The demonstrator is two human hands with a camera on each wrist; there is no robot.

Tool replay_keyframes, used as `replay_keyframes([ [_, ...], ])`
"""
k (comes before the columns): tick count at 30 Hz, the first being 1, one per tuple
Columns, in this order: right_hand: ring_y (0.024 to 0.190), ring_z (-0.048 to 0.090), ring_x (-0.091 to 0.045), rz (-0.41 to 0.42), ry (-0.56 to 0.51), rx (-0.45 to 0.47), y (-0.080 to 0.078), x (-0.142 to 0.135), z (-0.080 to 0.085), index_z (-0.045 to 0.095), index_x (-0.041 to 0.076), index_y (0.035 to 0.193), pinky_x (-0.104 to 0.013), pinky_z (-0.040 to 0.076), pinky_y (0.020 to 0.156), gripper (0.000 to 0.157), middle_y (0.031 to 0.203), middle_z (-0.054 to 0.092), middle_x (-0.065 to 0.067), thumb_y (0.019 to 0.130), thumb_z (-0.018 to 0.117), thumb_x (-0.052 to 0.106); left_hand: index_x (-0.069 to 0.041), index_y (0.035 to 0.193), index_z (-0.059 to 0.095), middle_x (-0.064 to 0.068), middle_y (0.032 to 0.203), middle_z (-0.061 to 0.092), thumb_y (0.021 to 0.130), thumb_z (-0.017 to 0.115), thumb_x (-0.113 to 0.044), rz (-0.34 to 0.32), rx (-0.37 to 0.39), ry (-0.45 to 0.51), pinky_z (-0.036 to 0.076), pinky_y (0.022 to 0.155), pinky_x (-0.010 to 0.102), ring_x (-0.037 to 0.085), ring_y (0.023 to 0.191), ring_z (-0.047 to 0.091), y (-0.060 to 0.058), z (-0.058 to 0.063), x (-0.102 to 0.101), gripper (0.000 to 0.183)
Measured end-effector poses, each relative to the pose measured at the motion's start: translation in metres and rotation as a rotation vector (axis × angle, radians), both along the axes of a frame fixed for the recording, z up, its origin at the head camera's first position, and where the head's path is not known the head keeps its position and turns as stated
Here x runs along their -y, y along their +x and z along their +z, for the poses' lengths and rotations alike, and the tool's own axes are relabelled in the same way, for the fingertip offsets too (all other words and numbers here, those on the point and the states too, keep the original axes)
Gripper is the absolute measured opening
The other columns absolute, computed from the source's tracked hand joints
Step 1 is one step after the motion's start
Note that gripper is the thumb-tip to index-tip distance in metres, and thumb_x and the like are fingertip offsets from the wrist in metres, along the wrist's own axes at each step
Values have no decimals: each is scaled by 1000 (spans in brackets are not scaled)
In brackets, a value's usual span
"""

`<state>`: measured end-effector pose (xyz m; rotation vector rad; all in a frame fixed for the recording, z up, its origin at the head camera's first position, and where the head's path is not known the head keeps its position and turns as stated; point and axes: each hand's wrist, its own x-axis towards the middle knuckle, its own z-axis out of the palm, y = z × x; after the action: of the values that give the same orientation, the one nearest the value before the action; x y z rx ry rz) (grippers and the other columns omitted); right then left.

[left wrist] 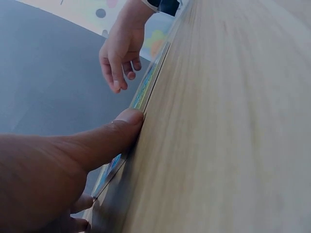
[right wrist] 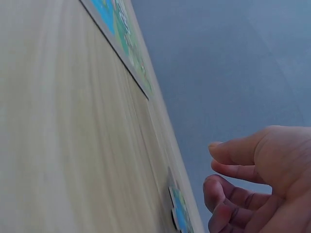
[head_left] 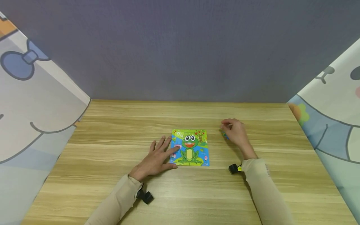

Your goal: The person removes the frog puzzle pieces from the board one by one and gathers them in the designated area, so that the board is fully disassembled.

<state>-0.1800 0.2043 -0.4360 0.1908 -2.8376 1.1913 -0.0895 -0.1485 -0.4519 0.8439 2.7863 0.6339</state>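
A square frog jigsaw puzzle (head_left: pixel 189 154), green and blue, lies flat on the wooden table. My left hand (head_left: pixel 153 161) rests at its left side with fingers spread; the index finger lies over the picture and the thumb touches near the lower edge. In the left wrist view the left thumb (left wrist: pixel 107 141) lies against the puzzle's edge. To the right, my right hand (head_left: pixel 235 132) hovers with loosely bent fingers, and nothing shows between them in the right wrist view. Below it, partly hidden, are blue and green puzzle pieces (right wrist: pixel 180 211) on the table; how many I cannot tell.
The wooden table (head_left: pixel 191 193) ends at a grey wall panel (head_left: pixel 185 56) behind. Cartoon-printed panels (head_left: pixel 42 103) stand along the left and right sides. A small black wrist camera (head_left: pixel 233 168) hangs by the right cuff.
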Motion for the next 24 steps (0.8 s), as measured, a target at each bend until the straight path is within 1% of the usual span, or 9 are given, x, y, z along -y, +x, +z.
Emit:
replay_keyframes([
  [4, 87, 71, -35, 16, -2, 4, 0, 9, 2, 70, -3, 116, -32, 55, 65, 26, 110, 69, -24, 96, 65, 13, -25, 154, 40, 16, 169, 12, 90, 69, -50, -2, 2, 7, 11, 116, 75, 47, 155, 9, 1, 1, 0, 75],
  [9, 85, 71, -30, 52, 8, 2, 1, 28, 5, 72, 0, 114, -37, 55, 72, 25, 108, 72, -20, 95, 66, 15, -25, 155, 40, 12, 169, 16, 90, 69, -50, 0, 19, 5, 9, 117, 75, 46, 156, 8, 0, 0, 0, 75],
  [13, 84, 70, -27, 86, 2, 3, 2, 44, 4, 72, 1, 113, -40, 55, 75, 24, 107, 72, -19, 95, 67, 15, -25, 155, 39, 12, 169, 17, 90, 69, -50, 0, 29, 1, 8, 117, 74, 46, 156, 7, -1, 0, -1, 75],
  [19, 90, 70, -27, 146, -9, 32, 3, 66, 4, 71, 2, 115, -42, 57, 79, 25, 112, 71, -18, 95, 66, 15, -25, 155, 39, 13, 169, 17, 91, 68, -50, -1, 42, 1, 8, 117, 75, 47, 156, 7, 0, 1, -2, 75],
  [22, 92, 70, -27, 181, -21, 46, 2, 76, 4, 71, 2, 116, -41, 58, 79, 25, 115, 70, -17, 95, 66, 15, -25, 155, 39, 14, 169, 18, 91, 69, -49, 1, 42, 0, 8, 117, 75, 48, 155, 7, 0, 1, -2, 75],
  [24, 93, 70, -26, 210, -19, 39, 1, 82, 4, 71, 2, 116, -39, 58, 79, 25, 115, 70, -17, 95, 67, 15, -25, 155, 40, 14, 169, 18, 90, 69, -49, 3, 40, -2, 9, 116, 76, 48, 155, 8, 0, 1, -2, 75],
])
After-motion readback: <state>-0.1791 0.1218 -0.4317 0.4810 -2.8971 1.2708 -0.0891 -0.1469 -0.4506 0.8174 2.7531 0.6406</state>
